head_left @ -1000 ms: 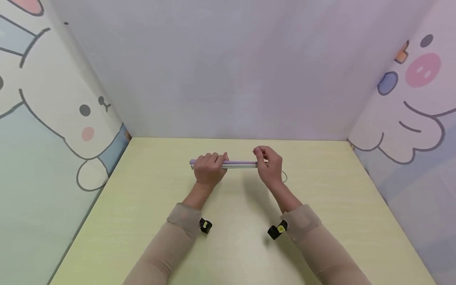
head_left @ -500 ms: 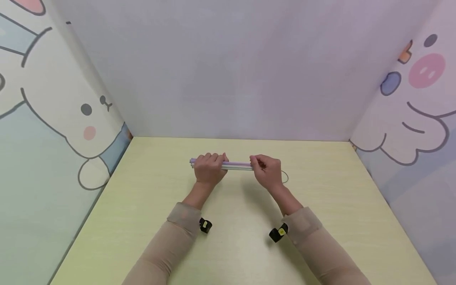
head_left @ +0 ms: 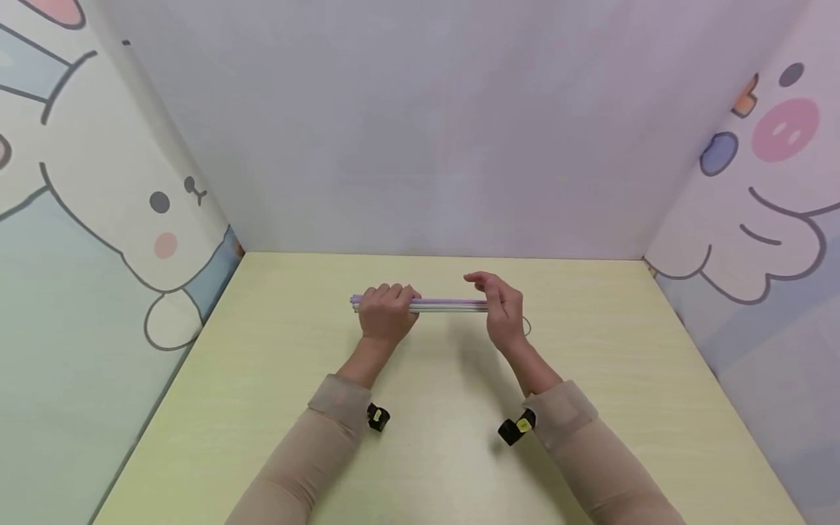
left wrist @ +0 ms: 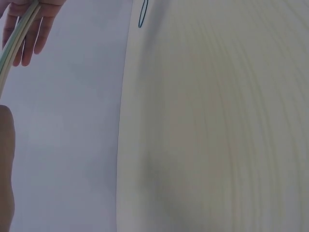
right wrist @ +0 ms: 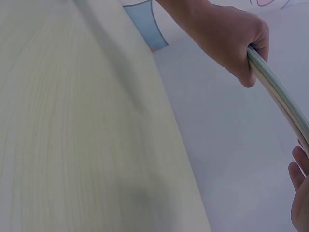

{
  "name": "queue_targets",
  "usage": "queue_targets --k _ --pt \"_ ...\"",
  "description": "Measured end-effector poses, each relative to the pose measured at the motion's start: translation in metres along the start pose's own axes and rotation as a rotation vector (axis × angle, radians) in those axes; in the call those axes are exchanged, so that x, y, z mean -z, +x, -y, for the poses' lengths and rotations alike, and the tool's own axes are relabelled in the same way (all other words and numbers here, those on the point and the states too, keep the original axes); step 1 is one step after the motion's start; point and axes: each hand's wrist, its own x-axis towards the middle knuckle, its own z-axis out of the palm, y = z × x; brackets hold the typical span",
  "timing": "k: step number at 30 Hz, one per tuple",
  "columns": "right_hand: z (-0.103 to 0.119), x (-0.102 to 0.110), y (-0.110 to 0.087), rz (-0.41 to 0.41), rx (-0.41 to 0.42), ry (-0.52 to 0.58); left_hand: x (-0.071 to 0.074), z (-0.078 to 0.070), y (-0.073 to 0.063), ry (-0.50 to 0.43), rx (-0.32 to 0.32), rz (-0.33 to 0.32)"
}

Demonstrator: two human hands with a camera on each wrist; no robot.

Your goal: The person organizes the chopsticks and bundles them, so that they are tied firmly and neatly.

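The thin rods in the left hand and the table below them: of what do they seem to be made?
Thin rods: probably plastic with a smooth, satin finish, judging by their pastel colours and uniform thickness; painted wood is possible. Table: wood or wood-look laminate with a soft sheen; grain-like streaks and a bright patch suggest this.

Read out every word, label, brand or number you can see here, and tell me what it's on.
There is no readable text.
Yellow patch on the right black box: too small to tell whether it says anything.
Pale patch on the left black box: too small too.
Bundle of sticks: no lettering shows.
Side walls: cartoon drawings, no words.
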Motion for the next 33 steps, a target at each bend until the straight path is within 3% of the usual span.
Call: queue_targets --k 5,8,15,22,27,33 --pt "0.023 0.003 0.000 -0.007 -0.015 0.006 0.001 0.003 -0.001 -0.011 0.016 -0.005" --pt "0.021 0.006 -0.001 -0.037 -0.035 0.004 0.001 0.005 -0.002 -0.010 0.031 0.003" --pt "-0.020 0.020 -0.006 -0.107 -0.110 -0.056 0.002 0.005 -0.004 -0.009 0.032 0.029" --pt "-0.037 0.036 -0.011 -0.108 -0.220 -0.167 0.001 0.004 -0.005 -0.008 0.036 0.019" --pt "-0.049 0.050 -0.014 -0.021 -0.280 -0.373 0.000 0.005 -0.006 -0.010 0.044 0.031" --pt "-0.061 0.064 -0.024 0.207 -0.381 -0.646 0.000 0.004 -0.007 -0.011 0.044 0.050"
